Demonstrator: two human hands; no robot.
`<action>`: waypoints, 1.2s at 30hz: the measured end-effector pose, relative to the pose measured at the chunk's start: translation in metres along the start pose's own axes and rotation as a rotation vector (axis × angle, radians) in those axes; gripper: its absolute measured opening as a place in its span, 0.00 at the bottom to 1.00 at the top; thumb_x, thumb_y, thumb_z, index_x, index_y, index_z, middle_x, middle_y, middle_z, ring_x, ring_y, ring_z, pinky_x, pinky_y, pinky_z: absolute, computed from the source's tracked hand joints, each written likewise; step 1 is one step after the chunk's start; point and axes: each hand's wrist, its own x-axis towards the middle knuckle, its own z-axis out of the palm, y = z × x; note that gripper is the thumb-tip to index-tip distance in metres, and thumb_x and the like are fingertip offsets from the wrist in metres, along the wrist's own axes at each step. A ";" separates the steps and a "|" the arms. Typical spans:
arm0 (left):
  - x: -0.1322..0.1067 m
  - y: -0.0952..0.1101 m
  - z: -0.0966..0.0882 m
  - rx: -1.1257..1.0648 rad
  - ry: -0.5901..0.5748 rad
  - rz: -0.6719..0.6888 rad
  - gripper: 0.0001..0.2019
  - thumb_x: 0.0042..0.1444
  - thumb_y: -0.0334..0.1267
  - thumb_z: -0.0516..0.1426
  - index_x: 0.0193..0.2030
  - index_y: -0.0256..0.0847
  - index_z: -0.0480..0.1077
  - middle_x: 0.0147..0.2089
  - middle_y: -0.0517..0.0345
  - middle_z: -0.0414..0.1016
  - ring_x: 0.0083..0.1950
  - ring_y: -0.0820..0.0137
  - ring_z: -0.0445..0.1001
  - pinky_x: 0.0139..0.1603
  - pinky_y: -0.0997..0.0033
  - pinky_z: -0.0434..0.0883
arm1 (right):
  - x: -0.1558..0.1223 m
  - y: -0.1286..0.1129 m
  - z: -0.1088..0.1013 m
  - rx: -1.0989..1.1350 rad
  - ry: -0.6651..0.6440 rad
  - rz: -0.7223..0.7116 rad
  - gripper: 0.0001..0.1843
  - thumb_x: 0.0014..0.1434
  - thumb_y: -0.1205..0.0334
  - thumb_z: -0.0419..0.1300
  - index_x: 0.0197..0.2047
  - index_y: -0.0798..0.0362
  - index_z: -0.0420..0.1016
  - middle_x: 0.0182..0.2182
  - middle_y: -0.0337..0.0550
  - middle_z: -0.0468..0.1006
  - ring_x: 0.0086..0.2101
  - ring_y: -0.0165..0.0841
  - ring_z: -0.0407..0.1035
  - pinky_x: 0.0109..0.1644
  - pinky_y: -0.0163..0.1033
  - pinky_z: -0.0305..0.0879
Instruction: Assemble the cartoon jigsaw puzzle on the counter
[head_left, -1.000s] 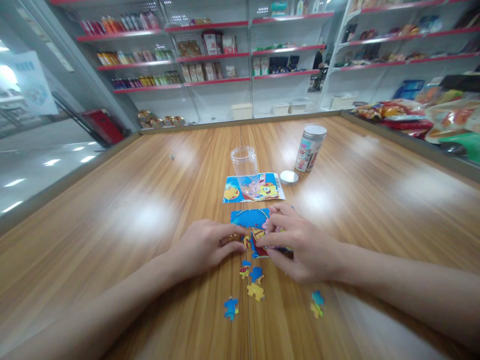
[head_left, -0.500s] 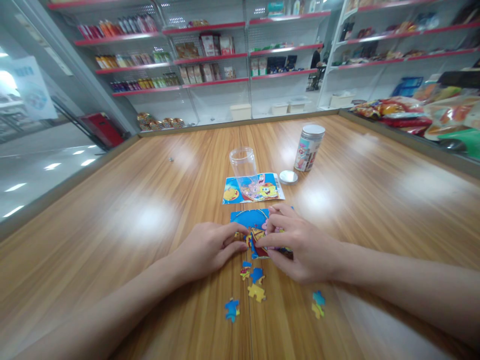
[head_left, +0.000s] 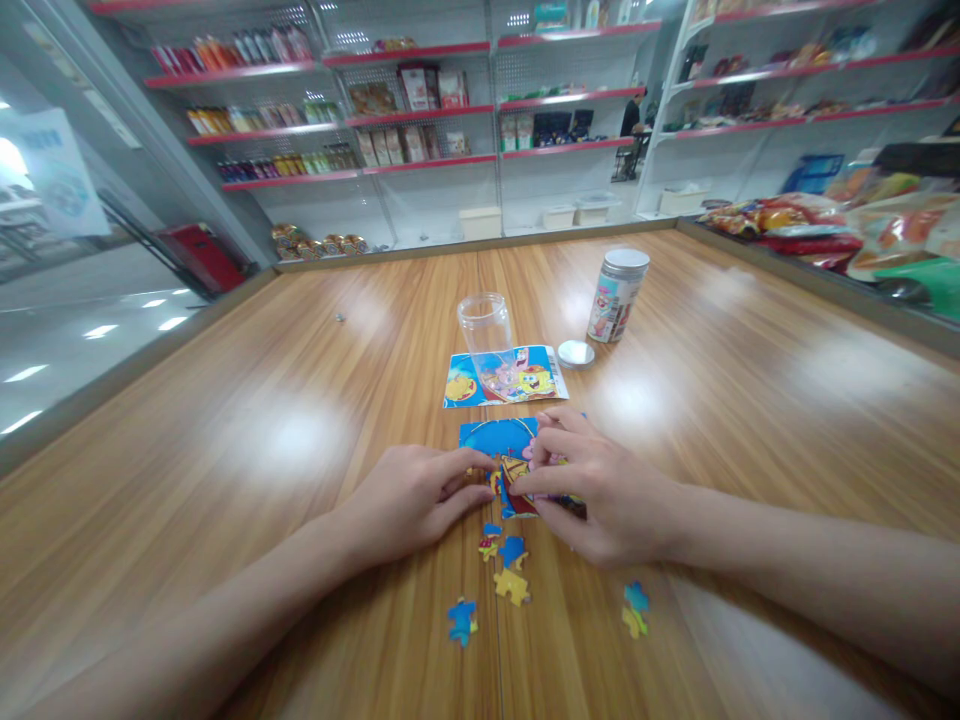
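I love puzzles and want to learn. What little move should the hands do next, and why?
I'd probably have the left hand nudge the piece next to it toward the puzzle. That piece lies by the lower left, where the puzzle looks unfinished, and the right hand on the puzzle may help steady it.

**Left hand (head_left: 420, 495) and right hand (head_left: 600, 490) nearly meet**

The left arm (head_left: 247, 610) slants in from the lower left, thumb and forefinger pointing right, tips facing across a small gap; whether they pinch is unclear. The right arm (head_left: 810, 575) extends from the right, palm down, forefinger stretched left, thumb lower and apart, other fingers bent.
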 end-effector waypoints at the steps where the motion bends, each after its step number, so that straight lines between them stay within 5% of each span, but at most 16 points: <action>1: 0.000 0.000 0.000 -0.007 -0.004 -0.002 0.12 0.68 0.45 0.56 0.53 0.45 0.73 0.26 0.65 0.74 0.24 0.75 0.70 0.28 0.76 0.60 | 0.000 0.000 0.000 0.001 -0.001 -0.002 0.12 0.58 0.72 0.60 0.43 0.50 0.81 0.36 0.45 0.72 0.38 0.37 0.63 0.53 0.51 0.60; 20: 0.004 0.004 -0.004 -0.022 -0.067 -0.098 0.12 0.67 0.45 0.56 0.52 0.43 0.70 0.25 0.66 0.69 0.25 0.74 0.67 0.28 0.76 0.57 | 0.000 -0.001 0.000 -0.008 -0.028 0.027 0.12 0.60 0.71 0.58 0.43 0.52 0.81 0.35 0.46 0.71 0.39 0.37 0.63 0.54 0.52 0.60; 32: -0.005 0.014 -0.047 0.068 -0.437 -0.110 0.07 0.61 0.45 0.61 0.39 0.47 0.72 0.32 0.64 0.76 0.32 0.70 0.74 0.30 0.72 0.57 | 0.000 -0.001 0.000 -0.028 -0.037 0.034 0.11 0.60 0.69 0.58 0.41 0.52 0.81 0.36 0.46 0.70 0.40 0.37 0.63 0.56 0.52 0.60; 36: -0.009 0.028 -0.059 0.066 -0.444 -0.061 0.05 0.62 0.44 0.60 0.43 0.49 0.72 0.30 0.65 0.74 0.30 0.72 0.73 0.29 0.73 0.56 | -0.001 0.000 0.002 -0.004 -0.007 0.012 0.11 0.60 0.70 0.58 0.42 0.53 0.81 0.36 0.47 0.71 0.41 0.38 0.64 0.55 0.52 0.62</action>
